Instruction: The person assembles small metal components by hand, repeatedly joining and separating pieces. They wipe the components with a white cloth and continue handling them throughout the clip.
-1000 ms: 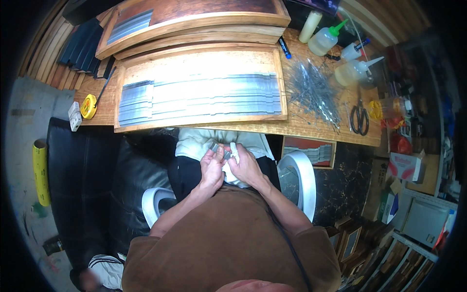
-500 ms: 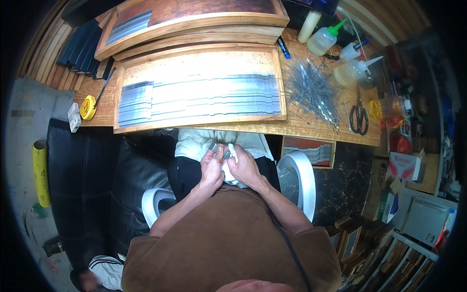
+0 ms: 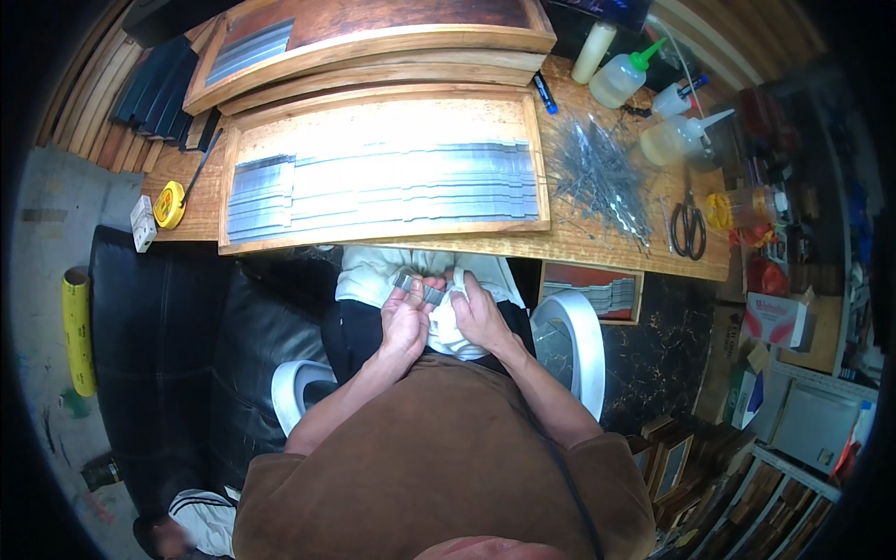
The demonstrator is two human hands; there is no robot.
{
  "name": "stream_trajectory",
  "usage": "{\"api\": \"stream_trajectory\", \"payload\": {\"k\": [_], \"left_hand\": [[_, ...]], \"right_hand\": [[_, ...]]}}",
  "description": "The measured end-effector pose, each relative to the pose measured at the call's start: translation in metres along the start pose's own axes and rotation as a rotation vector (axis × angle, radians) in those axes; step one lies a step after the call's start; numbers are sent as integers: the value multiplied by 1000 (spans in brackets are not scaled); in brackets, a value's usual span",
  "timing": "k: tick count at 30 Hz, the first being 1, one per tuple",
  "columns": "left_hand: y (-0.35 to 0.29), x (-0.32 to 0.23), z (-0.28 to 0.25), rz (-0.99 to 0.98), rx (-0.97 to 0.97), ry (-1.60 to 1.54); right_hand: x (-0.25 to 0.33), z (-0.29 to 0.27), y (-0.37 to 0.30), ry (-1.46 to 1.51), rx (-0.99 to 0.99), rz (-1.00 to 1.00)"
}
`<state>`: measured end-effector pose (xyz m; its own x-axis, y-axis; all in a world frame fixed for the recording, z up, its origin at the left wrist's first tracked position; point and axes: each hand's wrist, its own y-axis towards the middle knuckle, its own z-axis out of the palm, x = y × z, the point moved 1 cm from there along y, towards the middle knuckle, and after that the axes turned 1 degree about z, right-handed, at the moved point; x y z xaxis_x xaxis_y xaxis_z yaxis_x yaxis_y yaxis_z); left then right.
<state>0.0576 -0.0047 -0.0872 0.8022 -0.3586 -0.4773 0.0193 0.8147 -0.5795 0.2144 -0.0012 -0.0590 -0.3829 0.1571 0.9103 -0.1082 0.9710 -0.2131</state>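
Observation:
Over my lap, my left hand (image 3: 404, 325) is closed around a small grey metal piece (image 3: 432, 294), whose flat ends show past the fingers. Close beside it, my right hand (image 3: 481, 315) grips a bunched white cloth (image 3: 444, 331) that hangs down between the two hands. A pale cloth (image 3: 369, 266) covers my thighs beneath them. Just beyond, at the table's front edge, a shallow wooden tray (image 3: 385, 240) holds rows of thin grey metal strips (image 3: 471, 205). Bright glare hides the middle of these rows.
Right of the tray are a heap of thin metal pieces (image 3: 602, 177), black-handled scissors (image 3: 689, 230) and a green-tipped squeeze bottle (image 3: 620, 78). A yellow tape measure (image 3: 169, 205) lies at left. Stacked trays (image 3: 392, 45) stand behind. White chair armrests (image 3: 585, 350) flank me.
My right hand has drawn slightly right, away from the left hand's fingertips, with the cloth bunched in it. More of the metal piece shows in my left hand.

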Motion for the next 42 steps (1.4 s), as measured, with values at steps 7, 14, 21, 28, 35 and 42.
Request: {"api": "stream_trajectory", "payload": {"k": [7, 14, 21, 28, 35, 42], "left_hand": [[-2, 3, -1, -23, -15, 196], [-3, 6, -3, -40, -71, 115], [0, -8, 7, 8, -19, 17], [-2, -1, -2, -23, -1, 167], [0, -6, -9, -49, 25, -16], [-22, -63, 12, -201, 106, 241]], "right_hand": [[3, 10, -2, -156, 62, -10], [11, 8, -3, -178, 47, -29], [5, -4, -3, 90, -15, -4], [13, 13, -3, -124, 18, 36], [7, -10, -10, -31, 161, -182], [80, -71, -26, -949, -326, -152]]}}
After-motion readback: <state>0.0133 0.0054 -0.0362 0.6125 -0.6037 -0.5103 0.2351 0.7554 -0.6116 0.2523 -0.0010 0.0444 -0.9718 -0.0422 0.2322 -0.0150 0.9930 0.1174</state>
